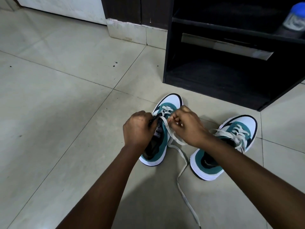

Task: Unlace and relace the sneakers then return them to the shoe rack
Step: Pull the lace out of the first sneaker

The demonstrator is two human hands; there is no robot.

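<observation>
head | left hand (138, 128) holds sneaker (159, 129) | right hand (186, 126) pinches lace (177, 141)

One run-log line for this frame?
step: lacing left sneaker | left hand: grips its tongue | right hand: pinches lace | right sneaker: laced, on floor

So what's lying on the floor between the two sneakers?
In the head view, a loose white lace trails over bare tile between the left sneaker and right sneaker; nothing else.
</observation>
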